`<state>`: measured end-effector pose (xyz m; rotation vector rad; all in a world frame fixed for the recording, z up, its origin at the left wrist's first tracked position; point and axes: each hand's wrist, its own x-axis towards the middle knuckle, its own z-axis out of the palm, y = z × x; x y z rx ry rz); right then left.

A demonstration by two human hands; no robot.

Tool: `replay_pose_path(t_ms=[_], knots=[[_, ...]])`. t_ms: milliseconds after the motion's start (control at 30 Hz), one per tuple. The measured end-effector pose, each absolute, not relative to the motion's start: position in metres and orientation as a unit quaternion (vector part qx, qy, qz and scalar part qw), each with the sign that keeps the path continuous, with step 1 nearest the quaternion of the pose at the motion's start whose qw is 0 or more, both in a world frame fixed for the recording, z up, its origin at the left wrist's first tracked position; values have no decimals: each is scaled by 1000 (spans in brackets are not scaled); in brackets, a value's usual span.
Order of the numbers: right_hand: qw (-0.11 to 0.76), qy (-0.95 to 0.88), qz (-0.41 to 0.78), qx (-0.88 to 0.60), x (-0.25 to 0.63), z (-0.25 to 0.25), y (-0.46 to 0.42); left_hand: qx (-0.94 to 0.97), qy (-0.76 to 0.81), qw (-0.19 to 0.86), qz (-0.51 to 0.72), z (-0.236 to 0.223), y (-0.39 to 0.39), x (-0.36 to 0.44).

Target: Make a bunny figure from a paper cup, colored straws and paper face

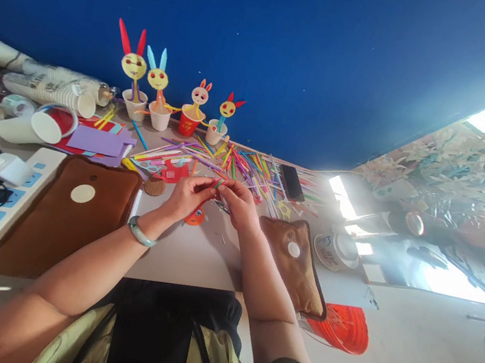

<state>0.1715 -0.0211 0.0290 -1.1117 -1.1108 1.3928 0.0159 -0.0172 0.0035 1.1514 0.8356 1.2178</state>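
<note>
My left hand (190, 195) and my right hand (239, 204) meet over the table, fingertips pinched together. Between them shows a bit of a small green piece (219, 184), mostly hidden by the fingers; its kind is unclear. An orange round cutout (195, 218) with a drawn face lies just below my left hand. Something shiny and metallic (222, 206) peeks out beside my right hand, largely covered. Behind both hands spreads a loose pile of thin coloured sticks (245, 166), with a red paper scrap (174, 172) to the left.
Several rabbit-faced figures in cups (159, 117) line the blue wall. Stacked paper cups (54, 91), purple paper (96, 141) and a power strip (19, 195) are left. Brown pouches (74, 222) flank my arms. A phone (292, 183), bowl (336, 251) and red bucket (343, 327) are right.
</note>
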Motion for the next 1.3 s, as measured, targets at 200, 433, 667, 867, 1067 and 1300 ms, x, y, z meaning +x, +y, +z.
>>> replay_pose_path(t_ms=[200, 433, 667, 867, 1067, 1300], knots=[[499, -462, 572, -458, 173, 25, -19, 466, 376, 592, 540, 1, -17, 20], [491, -471, 581, -446, 173, 22, -19, 448, 360, 643, 506, 0, -17, 20], [481, -482, 581, -446, 170, 20, -19, 432, 363, 648, 513, 2, -17, 21], [486, -487, 560, -462, 170, 19, -19, 388, 373, 665, 518, 6, -17, 21], [462, -499, 572, -458, 173, 23, -21, 391, 374, 664, 516, 5, -18, 19], [463, -517, 555, -459, 176, 23, -20, 348, 360, 692, 521, 7, -18, 19]])
